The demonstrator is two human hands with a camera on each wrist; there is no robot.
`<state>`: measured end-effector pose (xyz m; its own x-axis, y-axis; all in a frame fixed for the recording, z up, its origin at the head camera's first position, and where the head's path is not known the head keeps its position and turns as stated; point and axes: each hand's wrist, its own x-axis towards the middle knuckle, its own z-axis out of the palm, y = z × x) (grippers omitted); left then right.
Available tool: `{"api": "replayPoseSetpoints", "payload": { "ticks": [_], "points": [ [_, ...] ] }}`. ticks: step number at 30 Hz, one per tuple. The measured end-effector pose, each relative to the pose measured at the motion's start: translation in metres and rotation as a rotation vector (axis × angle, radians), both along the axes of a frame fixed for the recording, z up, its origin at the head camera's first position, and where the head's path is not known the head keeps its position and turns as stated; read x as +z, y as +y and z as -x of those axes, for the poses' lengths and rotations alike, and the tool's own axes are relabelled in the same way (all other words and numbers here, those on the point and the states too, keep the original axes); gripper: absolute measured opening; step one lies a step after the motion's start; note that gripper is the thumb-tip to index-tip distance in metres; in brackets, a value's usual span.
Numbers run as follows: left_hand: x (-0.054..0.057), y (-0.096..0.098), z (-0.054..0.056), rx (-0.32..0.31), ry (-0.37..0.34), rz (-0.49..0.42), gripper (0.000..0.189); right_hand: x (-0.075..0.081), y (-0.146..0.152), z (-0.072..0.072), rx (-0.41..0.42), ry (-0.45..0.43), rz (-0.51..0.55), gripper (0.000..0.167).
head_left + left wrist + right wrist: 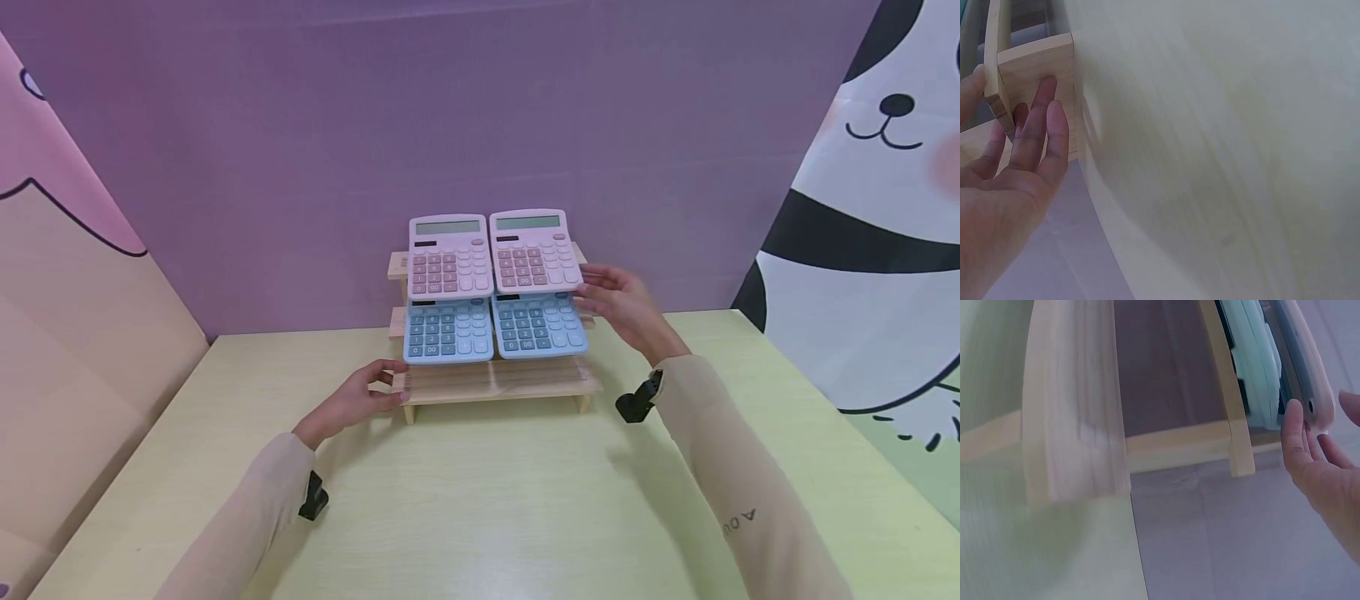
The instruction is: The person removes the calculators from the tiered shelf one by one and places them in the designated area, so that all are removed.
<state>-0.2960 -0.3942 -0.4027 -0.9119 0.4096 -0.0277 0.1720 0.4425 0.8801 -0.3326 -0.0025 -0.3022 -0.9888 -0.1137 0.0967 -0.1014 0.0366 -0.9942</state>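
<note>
My left hand (354,398) pinches the wooden stand (491,380), seemingly to steady it — my right hand (626,307), fingers loose, touches the right pink calculator (535,250).

A pale yellow surface (480,500) with faint wood grain runs back to a plain purple backdrop (337,125), lightly creased. At the left rises a pink and peach panel (75,333) with bold dark outlines; at the right, a large cartoon panda print (885,333), white and black, with a curved smile
</note>
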Motion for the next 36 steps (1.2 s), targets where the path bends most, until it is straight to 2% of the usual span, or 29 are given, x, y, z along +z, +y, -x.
{"api": "replayPoseSetpoints", "payload": {
  "ticks": [7,8,14,15,36],
  "points": [
    [0.001,-0.001,-0.001,-0.005,-0.003,-0.014,0.056,0.001,-0.008,0.001,-0.011,-0.012,0.045,0.050],
    [0.004,0.000,-0.003,-0.004,-0.004,-0.013,0.055,0.001,-0.009,0.002,-0.012,-0.015,0.053,0.050],
    [0.002,0.001,-0.002,0.001,-0.001,-0.003,0.055,0.001,-0.013,0.003,-0.027,-0.037,0.096,0.051],
    [-0.001,0.000,0.001,0.002,0.002,-0.003,0.055,0.002,-0.014,0.003,-0.027,-0.038,0.099,0.051],
    [0.001,0.000,-0.001,0.005,-0.013,0.008,0.057,-0.002,-0.024,0.001,-0.101,-0.034,0.213,0.047]
  ]
}}
